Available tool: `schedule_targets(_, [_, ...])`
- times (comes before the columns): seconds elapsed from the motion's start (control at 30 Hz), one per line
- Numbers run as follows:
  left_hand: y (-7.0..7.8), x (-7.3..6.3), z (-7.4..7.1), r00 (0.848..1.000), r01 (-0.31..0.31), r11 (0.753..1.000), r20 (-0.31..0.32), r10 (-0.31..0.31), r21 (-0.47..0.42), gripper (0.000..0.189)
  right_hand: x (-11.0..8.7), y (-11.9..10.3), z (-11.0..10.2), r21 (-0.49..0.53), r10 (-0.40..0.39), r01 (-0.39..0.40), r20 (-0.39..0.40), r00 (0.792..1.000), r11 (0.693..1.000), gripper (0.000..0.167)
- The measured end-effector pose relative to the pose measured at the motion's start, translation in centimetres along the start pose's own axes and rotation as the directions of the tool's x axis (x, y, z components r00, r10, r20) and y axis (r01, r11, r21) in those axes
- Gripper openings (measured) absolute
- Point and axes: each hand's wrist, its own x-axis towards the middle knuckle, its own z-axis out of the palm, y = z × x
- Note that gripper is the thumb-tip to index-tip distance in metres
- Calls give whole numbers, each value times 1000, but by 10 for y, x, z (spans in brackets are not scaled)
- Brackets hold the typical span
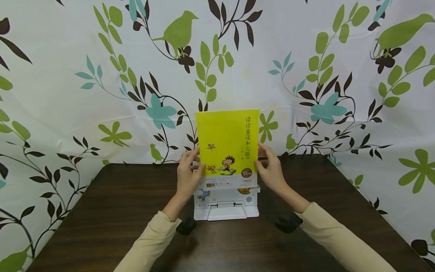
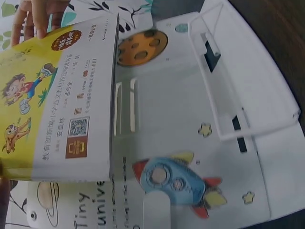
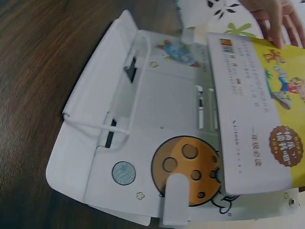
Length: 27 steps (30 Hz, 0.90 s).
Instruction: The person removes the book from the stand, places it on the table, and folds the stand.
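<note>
A yellow book [image 1: 225, 132] with a white lower band and a cartoon of a running child stands upright between both hands. My left hand [image 1: 187, 175] holds its left edge, thumb on the front cover. My right hand [image 1: 272, 170] grips the opposite edge, thumb also in front. Behind and below the book is a white book stand [image 1: 252, 212], printed with a rocket [image 2: 174, 181] and an orange cratered planet [image 3: 190, 162]. The book's bottom edge is above the stand's wire-framed ledge [image 2: 267, 81]. Most of the stand's upper back is hidden by the book.
The stand rests on a dark brown wooden table [image 1: 136, 196]. A white cloth [image 1: 289, 45] with leaves, birds and flowers hangs behind it. White side clips [image 3: 176, 200] stick out from the stand. Black wrist devices [image 1: 186, 226] sit below both forearms.
</note>
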Motion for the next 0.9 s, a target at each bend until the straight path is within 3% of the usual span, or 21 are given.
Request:
schedule_targets(0.1, [-11, -4, 4, 998, 52, 998, 37, -52, -18, 57, 0, -7, -6, 4, 54, -54, 11, 999, 999, 52])
schedule_targets(0.33, [-7, -7, 11, 988, 124, 992, 91, -122, -23, 59, -2, -6, -18, 80, 184, -189, 59, 981, 979, 52])
schedule_targets(0.4, [-5, -9, 13, 985, 132, 991, 113, -127, -34, 59, -3, 1, -22, 112, 261, -270, 87, 961, 956, 52])
schedule_targets(0.57, [3, -17, 22, 970, 157, 986, 194, -144, -53, 58, -9, 13, -39, 89, 447, -463, 160, 880, 882, 54])
schedule_targets(0.67, [9, -23, 29, 958, 188, 980, 232, -169, -60, 59, -13, 13, -51, 37, 487, -503, 199, 851, 864, 53])
schedule_targets(0.9, [22, -36, 44, 915, 283, 955, 323, -243, -85, 63, -24, 14, -76, -91, 533, -528, 253, 808, 844, 53])
